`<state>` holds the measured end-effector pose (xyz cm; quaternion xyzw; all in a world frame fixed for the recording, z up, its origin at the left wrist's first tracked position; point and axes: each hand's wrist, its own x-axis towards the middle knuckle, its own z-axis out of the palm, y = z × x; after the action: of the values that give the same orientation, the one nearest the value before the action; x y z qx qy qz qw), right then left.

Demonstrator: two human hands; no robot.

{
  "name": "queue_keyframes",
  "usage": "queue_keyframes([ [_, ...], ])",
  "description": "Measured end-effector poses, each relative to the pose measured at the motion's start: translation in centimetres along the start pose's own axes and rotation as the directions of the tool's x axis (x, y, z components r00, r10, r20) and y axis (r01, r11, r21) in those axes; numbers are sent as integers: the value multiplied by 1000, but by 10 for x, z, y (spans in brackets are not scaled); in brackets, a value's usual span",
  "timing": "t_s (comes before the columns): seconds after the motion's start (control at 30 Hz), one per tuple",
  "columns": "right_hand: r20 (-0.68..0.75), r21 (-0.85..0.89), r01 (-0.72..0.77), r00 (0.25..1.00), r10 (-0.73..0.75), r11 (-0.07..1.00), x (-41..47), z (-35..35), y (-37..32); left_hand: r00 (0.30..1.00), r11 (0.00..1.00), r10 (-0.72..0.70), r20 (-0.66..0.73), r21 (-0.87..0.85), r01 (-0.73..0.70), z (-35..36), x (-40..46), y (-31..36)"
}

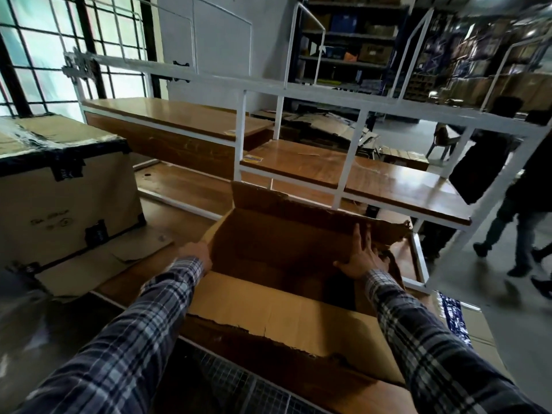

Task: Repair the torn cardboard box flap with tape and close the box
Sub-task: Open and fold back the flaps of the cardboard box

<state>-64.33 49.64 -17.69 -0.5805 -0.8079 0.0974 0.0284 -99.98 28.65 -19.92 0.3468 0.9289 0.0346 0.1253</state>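
Note:
An open brown cardboard box point(268, 234) stands on the wooden table in front of me. Its far flap point(298, 204) is upright with a ragged torn top edge. The near flap point(268, 309) folds toward me and has a torn edge too. My left hand point(195, 254) grips the box's left wall at its top edge, fingers hidden inside. My right hand point(363, 258) lies with straight fingers against the inner right side, near the torn right end of the far flap. No tape is in view.
A taped cardboard box point(65, 186) stands at the left on a flat cardboard sheet point(104, 264). White metal-framed wooden shelves point(358, 171) run behind the box. People point(513, 189) walk on the floor at the right. Wire mesh point(239, 383) lies below the table's near edge.

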Motion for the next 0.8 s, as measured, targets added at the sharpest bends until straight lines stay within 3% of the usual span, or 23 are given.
queue_keyframes([
  [0.37,-80,2,31,996,-31,1000,21,-4,22,997,999,18,-72,43,-15,7,23,1],
  [0.57,-37,-15,36,999,-37,999,52,-8,39,997,1000,19,-69,-14,-20,7,29,-3],
  [0.8,56,-29,52,997,-50,998,88,-8,53,990,985,140,-28,-95,-142,20,45,-31],
])
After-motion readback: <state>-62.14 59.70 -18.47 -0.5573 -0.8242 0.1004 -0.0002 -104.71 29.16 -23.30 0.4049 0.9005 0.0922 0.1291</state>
